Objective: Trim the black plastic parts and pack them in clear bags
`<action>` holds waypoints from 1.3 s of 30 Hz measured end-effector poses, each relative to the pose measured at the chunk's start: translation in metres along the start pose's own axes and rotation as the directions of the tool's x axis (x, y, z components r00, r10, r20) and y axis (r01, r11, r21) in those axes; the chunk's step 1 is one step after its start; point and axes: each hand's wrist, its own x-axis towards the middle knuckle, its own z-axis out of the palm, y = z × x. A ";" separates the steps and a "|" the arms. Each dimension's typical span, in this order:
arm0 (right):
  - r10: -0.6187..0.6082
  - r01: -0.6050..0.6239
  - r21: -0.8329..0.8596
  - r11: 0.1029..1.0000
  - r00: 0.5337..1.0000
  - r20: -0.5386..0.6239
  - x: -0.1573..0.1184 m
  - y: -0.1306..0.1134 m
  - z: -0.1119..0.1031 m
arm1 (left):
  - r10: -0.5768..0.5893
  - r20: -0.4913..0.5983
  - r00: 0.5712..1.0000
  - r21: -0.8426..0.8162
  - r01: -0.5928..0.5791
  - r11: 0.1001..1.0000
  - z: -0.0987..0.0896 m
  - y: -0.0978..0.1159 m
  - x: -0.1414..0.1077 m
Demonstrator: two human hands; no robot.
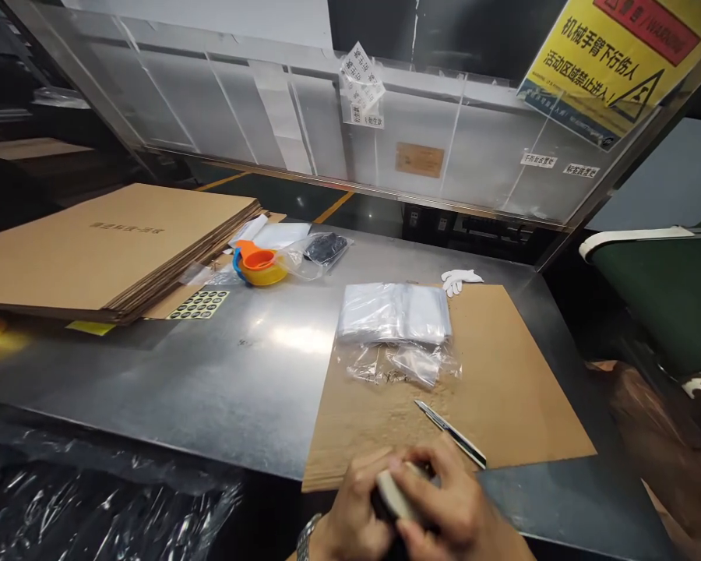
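Note:
Near the front edge of the table, my left hand [354,506] and my right hand [452,502] come together, both closed on a small pale-and-black object [392,492]. Fingers cover most of it, so its kind cannot be made out. A utility knife [451,434] lies just beyond my right hand on a flat cardboard sheet [517,382]. Farther back on that sheet rests a stack of clear plastic bags [394,312], with crumpled clear film at its near side. A metal-link band [307,538] is around my left wrist.
Flat cartons [122,241] are stacked at the left. Beside them are orange and yellow tape rolls [260,265], a bagged dark item [325,248] and a sticker sheet [199,305]. A white glove [461,279] lies behind the cardboard. A clear panel [321,148] spans the table's back.

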 end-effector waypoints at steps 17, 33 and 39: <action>-0.012 0.012 0.008 1.000 0.997 -0.070 -0.012 -0.001 0.006 | 0.128 0.108 0.986 0.003 -0.129 0.992 0.005 -0.012 -0.008; 0.577 -0.440 0.517 0.734 0.806 -0.133 -0.089 0.015 0.091 | -0.494 0.133 0.859 -0.989 0.151 -0.004 0.003 -0.018 0.009; 0.483 -0.415 0.275 0.867 0.835 -0.263 -0.070 0.022 0.040 | -0.518 0.376 0.768 -0.920 0.374 -0.113 0.009 -0.014 0.012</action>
